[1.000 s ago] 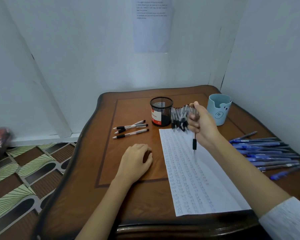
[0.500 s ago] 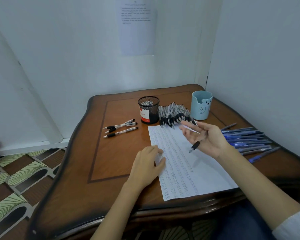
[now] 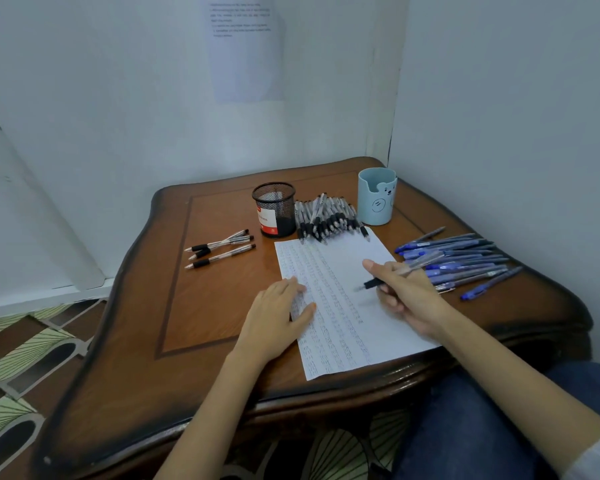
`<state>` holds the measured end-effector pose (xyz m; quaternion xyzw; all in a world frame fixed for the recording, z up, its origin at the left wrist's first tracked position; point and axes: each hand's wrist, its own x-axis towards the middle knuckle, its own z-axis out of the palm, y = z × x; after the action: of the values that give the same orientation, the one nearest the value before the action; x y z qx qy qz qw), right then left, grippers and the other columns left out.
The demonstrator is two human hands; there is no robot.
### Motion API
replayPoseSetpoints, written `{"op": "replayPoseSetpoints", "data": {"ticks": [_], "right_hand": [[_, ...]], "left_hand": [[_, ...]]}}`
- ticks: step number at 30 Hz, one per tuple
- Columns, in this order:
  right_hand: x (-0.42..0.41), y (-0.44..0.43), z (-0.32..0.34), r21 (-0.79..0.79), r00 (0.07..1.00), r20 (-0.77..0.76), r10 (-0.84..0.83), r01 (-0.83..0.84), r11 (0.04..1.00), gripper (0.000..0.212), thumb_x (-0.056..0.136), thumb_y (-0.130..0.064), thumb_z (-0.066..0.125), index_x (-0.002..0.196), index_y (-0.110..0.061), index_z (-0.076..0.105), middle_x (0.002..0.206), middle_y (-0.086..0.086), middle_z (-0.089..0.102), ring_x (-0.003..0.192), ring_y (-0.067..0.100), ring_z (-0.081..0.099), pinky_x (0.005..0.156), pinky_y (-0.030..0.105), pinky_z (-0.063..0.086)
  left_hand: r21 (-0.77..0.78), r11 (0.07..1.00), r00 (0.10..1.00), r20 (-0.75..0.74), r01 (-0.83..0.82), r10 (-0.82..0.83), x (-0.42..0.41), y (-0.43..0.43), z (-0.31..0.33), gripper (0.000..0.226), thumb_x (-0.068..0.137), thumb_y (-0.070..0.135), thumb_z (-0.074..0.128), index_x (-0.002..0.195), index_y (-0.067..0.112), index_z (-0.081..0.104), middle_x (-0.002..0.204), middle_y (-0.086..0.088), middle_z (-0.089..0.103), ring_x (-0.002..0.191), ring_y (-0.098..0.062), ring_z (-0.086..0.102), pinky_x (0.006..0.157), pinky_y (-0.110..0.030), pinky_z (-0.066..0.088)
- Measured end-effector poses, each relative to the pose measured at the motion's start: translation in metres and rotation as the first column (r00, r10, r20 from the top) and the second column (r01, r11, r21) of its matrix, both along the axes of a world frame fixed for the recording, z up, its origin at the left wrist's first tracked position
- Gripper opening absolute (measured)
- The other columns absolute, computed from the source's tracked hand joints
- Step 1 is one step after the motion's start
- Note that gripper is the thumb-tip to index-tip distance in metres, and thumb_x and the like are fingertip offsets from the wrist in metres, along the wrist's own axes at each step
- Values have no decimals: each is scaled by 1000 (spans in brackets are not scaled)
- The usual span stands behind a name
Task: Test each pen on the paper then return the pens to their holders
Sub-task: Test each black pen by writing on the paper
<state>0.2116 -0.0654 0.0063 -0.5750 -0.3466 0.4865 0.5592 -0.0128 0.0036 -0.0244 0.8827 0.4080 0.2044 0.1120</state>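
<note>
A white paper (image 3: 340,306) covered in rows of small marks lies on the wooden table (image 3: 201,306). My right hand (image 3: 404,294) grips a black-grip pen (image 3: 388,277), tip pointing left just above the paper. My left hand (image 3: 278,317) rests flat on the paper's left edge. A black mesh holder (image 3: 274,209) and a light blue bear cup (image 3: 376,195) stand at the back. A pile of black pens (image 3: 326,216) lies between them. Three black pens (image 3: 219,251) lie to the left. Several blue pens (image 3: 461,261) lie at the right.
White walls close in behind and to the right of the table. A printed sheet (image 3: 245,46) hangs on the back wall. Patterned floor tiles (image 3: 21,358) show at the left. My blue-clad legs (image 3: 482,410) are under the table's near right edge.
My right hand came down from the black pen pile with one pen, turned it into a writing grip and lowered it over the paper. My left hand slid right onto the paper's edge.
</note>
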Motion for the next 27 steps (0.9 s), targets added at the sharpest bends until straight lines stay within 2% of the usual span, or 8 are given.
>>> {"op": "replayPoseSetpoints", "data": {"ticks": [2, 4, 7, 10, 13, 16, 19, 27], "right_hand": [[-3, -5, -3, 53, 997, 67, -33, 29, 998, 41, 85, -42, 67, 68, -13, 44, 50, 6, 48, 35, 12, 36, 35, 17, 25], [-7, -8, -4, 117, 997, 76, -10, 1, 993, 42, 86, -41, 64, 72, -4, 50, 51, 12, 53, 32, 17, 43, 32, 19, 32], [-13, -11, -6, 139, 991, 132, 2, -21, 990, 44, 81, -37, 70, 74, 5, 58, 54, 19, 57, 33, 21, 49, 33, 23, 39], [-17, -9, -6, 77, 960, 272, -71, 52, 996, 43, 76, -32, 79, 63, -2, 52, 47, 13, 55, 29, 17, 43, 31, 18, 32], [-20, -8, -10, 96, 936, 336, -106, 78, 992, 45, 80, -33, 77, 58, -6, 47, 46, 14, 56, 29, 19, 42, 31, 19, 30], [-19, -10, -16, 125, 911, 399, -106, 61, 990, 39, 88, -13, 68, 58, -6, 43, 45, 14, 51, 29, 17, 43, 32, 19, 29], [-18, -9, -20, 151, 892, 437, -118, 57, 987, 36, 85, 4, 60, 56, -6, 39, 44, 6, 39, 36, 18, 50, 34, 18, 30], [-19, -6, -23, 178, 878, 471, -85, -1, 984, 35, 84, 3, 62, 56, -4, 42, 49, 8, 39, 43, 24, 56, 41, 27, 41]], "left_hand": [[-3, 1000, 1000, 0, -2, 2, 0, 0, 1, 45, 97, 46, 46, 135, 23, 49, 149, 4, 39, 136, -9, 33, 105, -24, 24], [-9, 1000, 1000, -2, -5, 5, 0, -1, 1, 45, 97, 45, 46, 135, 22, 49, 149, 3, 39, 136, -10, 34, 105, -25, 24], [-19, 1000, 1000, -6, -9, 9, 1, -1, 1, 44, 97, 45, 47, 135, 23, 49, 149, 3, 39, 136, -10, 33, 105, -25, 24], [-23, 1000, 1000, -10, -19, 19, 1, -1, 2, 44, 96, 45, 47, 134, 23, 49, 149, 4, 40, 136, -10, 33, 106, -27, 24], [-25, 1000, 1000, -11, -17, 17, 1, -1, 2, 44, 96, 45, 47, 135, 23, 49, 148, 4, 40, 136, -10, 33, 106, -27, 24], [-26, 1000, 1000, -3, -15, 15, 1, -1, 2, 44, 96, 44, 47, 135, 22, 49, 148, 4, 40, 136, -10, 33, 106, -27, 24], [-31, 999, 1000, -2, -19, 19, 1, -1, 1, 44, 96, 44, 47, 135, 23, 49, 149, 4, 39, 136, -10, 33, 106, -27, 24], [-39, 999, 1000, -3, -26, 26, 1, -2, 1, 45, 96, 44, 47, 136, 23, 48, 150, 5, 38, 137, -10, 32, 107, -28, 23]]}}
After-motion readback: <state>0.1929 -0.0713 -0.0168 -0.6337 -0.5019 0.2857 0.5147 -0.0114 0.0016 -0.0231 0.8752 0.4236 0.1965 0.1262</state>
